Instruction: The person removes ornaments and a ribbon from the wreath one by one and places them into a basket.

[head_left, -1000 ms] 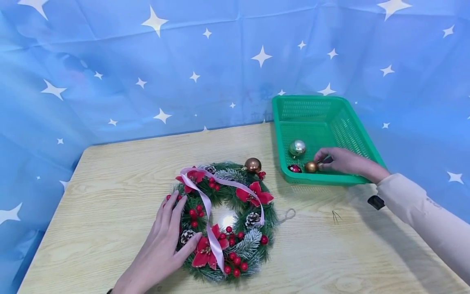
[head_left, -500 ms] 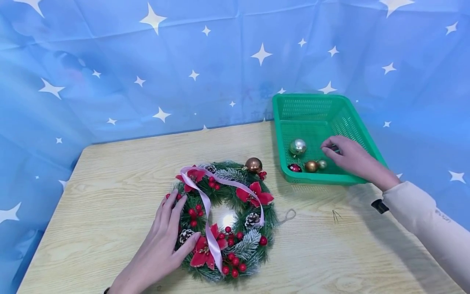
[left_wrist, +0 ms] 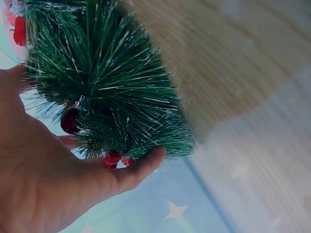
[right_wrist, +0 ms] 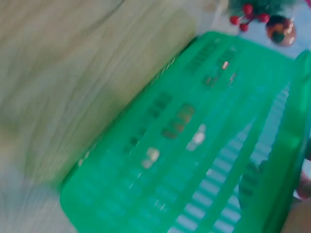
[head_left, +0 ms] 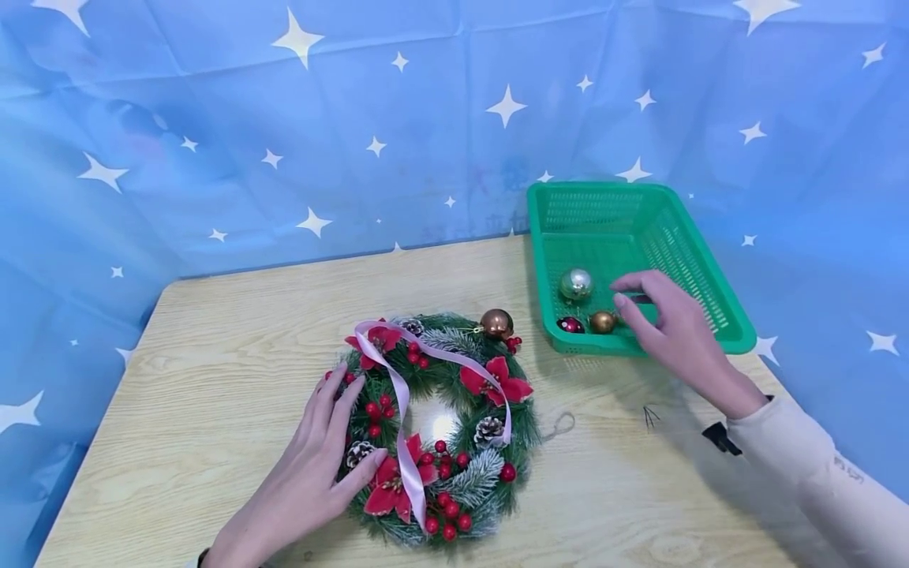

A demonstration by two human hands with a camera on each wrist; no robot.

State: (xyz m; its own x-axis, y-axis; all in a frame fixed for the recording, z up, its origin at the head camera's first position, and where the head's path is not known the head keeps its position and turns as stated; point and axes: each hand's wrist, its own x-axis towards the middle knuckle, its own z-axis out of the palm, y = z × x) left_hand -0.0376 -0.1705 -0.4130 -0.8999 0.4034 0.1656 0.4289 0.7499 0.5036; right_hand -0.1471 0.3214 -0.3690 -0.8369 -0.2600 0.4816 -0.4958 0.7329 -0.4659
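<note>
A green wreath (head_left: 490, 465) with red flowers, berries, pine cones and a pink ribbon lies on the wooden table (head_left: 213, 339). My left hand (head_left: 312, 473) rests flat on its left side, fingers straight; the left wrist view shows the thumb under the wreath's needles (left_wrist: 107, 82). A copper ball (head_left: 495, 323) sits at the wreath's top right. My right hand (head_left: 663, 319) hovers over the front of the green basket (head_left: 589, 345), fingers loosely spread next to a gold ball (head_left: 602, 321). A silver ball (head_left: 576, 284) and a red ball (head_left: 570, 324) lie in there too.
A twine loop (head_left: 561, 422) and a small wire piece (head_left: 649, 416) lie on the table right of the wreath. A blue star-patterned cloth (head_left: 284, 142) hangs behind and around the table. The right wrist view is blurred and shows the basket's wall (right_wrist: 194, 160).
My right hand has drawn back from the balls toward the basket's near edge and now hides the small silver ball. The left hand and wreath have barely shifted.
</note>
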